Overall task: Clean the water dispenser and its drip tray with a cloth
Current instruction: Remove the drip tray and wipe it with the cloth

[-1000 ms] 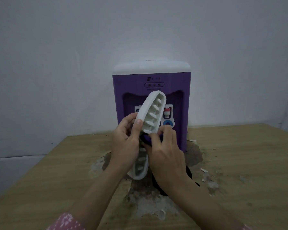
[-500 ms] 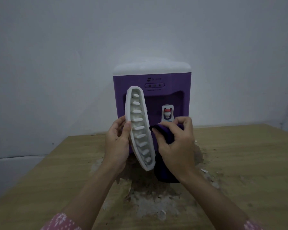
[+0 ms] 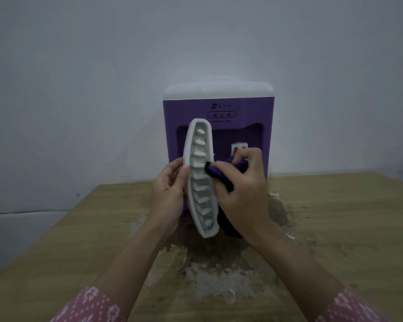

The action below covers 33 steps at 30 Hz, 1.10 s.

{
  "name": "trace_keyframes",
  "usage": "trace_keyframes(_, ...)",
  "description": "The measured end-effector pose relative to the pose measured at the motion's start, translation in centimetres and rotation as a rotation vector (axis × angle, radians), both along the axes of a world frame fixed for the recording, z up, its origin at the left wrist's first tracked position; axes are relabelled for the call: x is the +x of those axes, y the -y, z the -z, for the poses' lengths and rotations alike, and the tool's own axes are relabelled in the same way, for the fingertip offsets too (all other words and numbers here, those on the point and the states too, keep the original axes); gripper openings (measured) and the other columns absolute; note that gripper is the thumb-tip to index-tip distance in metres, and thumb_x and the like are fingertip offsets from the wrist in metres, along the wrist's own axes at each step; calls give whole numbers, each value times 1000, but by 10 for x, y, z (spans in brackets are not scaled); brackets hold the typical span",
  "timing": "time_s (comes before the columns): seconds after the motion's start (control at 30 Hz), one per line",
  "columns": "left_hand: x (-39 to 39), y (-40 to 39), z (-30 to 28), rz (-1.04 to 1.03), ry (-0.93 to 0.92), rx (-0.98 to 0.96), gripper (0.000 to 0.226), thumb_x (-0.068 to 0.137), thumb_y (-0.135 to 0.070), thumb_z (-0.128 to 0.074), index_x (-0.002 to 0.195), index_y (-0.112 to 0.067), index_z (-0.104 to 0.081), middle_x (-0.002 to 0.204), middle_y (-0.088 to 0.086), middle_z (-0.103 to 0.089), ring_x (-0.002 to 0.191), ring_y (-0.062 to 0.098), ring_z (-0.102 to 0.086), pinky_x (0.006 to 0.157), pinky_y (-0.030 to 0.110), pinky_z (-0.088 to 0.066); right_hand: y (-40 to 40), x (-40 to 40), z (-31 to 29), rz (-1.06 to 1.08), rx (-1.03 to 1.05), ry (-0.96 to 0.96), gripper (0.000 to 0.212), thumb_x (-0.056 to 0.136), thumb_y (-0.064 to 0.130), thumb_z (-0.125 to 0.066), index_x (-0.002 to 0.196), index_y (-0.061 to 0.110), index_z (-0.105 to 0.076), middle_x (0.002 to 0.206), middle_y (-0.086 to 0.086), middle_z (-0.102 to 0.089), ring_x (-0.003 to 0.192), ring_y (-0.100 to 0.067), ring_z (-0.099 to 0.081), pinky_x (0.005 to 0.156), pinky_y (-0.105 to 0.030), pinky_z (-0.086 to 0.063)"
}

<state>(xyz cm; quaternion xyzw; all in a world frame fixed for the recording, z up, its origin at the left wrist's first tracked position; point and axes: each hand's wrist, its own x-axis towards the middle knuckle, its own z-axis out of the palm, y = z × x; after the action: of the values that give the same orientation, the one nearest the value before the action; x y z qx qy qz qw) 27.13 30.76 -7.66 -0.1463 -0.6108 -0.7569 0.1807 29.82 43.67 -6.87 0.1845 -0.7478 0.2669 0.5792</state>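
Drip tray (image 3: 201,177) held upright, off the desk (image 3: 56,240), in front of dispenser (image 3: 219,105) at 12 o'clock. Left hand (image 3: 170,189) grips tray's left rim, thumb on front edge. Right hand (image 3: 240,194) at 3 o'clock of tray, grip closed round purple cloth (image 3: 215,170), cloth tip touching the slats mid-tray. Step in hand, prob.: wiping tray's slots. Next: work cloth btwn the remaining slats, then dispenser body.

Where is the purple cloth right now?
The purple cloth is bunched in the right hand, its tip pressed against the right rim of the white drip tray, just in front of the purple water dispenser.
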Motion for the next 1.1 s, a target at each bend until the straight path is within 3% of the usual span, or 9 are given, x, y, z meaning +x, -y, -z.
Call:
trace_keyframes(0.13, -3, -2, 2, 24, -13, 31, 29, 91, -18, -51, 119, -14, -57, 101, 1, -69, 94, 16, -67, 76, 33, -57, 7, -4, -1, 59, 299, 46, 18, 71, 10, -74, 88, 4, -69, 90, -19, -54, 78, -29, -54, 36, -23, -45)
trace_keyframes(0.3, -11, -7, 10, 2, 15, 70, 19, 92, -15, -52, 109, -17, -60, 93, 0, -71, 86, 15, -68, 73, 31, -58, 1, -21, 6, 60, 280, 143, 18, 73, 17, -74, 78, 2, -65, 87, -16, -50, 76, -24, -49, 34, -26, -45)
trace_keyframes(0.4, -19, -11, 16, -2, 55, 133, 23, 93, -17, -50, 113, -13, -58, 101, 10, -69, 88, 23, -68, 73, 36, -58, -3, -37, 11, -20, 119, 201, 28, 73, 25, -76, 70, 1, -62, 88, -10, -43, 79, -16, -42, 53, -19, -41)
trace_keyframes(0.5, -31, -10, 16, -16, 69, 183, 26, 93, -18, -49, 117, -12, -57, 105, 13, -68, 92, 24, -67, 76, 37, -57, -4, -51, 15, -113, -92, 279, 22, 80, 23, -69, 74, 2, -63, 92, -4, -36, 83, -14, -39, 74, -6, -31)
trace_keyframes(0.7, -50, -8, 20, -46, 64, 190, 30, 89, -26, -55, 115, -12, -61, 105, 17, -68, 95, 33, -65, 80, 46, -55, -1, -65, 12, -212, -435, 334, 11, 78, 22, -51, 69, 26, -48, 95, 4, -29, 86, -3, -33, 78, 2, -25)
trace_keyframes(0.77, -53, -7, 23, -58, 30, 156, 32, 85, -31, -57, 113, -16, -63, 101, 13, -70, 91, 31, -67, 74, 43, -57, 1, -68, 11, -155, -399, 243, 11, 78, 14, -52, 82, 21, -60, 102, 0, -29, 93, -8, -33, 83, 2, -25)
trace_keyframes(0.9, -59, -10, 29, -85, -33, 110, 39, 79, -38, -59, 111, -18, -64, 96, 10, -71, 87, 28, -68, 72, 41, -57, 6, -78, 18, 19, -54, 83, 27, 83, 9, -51, 102, 6, -69, 102, -20, -43, 97, -20, -34, 84, -16, -31)
trace_keyframes(0.97, -61, -10, 31, -113, -32, 119, 31, 82, -35, -59, 108, -20, -65, 93, 7, -72, 86, 26, -69, 71, 38, -57, 5, -82, 22, 87, 29, 72, 29, 83, 8, -50, 105, 5, -69, 100, -26, -49, 95, -23, -33, 80, -25, -35)
trace_keyframes(1.1, -66, -10, 32, -141, -28, 106, 20, 88, -24, -58, 105, -19, -66, 90, 3, -73, 82, 20, -70, 67, 30, -57, 3, -88, 32, 131, 56, 56, 27, 75, -8, -64, 99, 2, -70, 95, -29, -52, 91, -27, -35, 73, -27, -39)
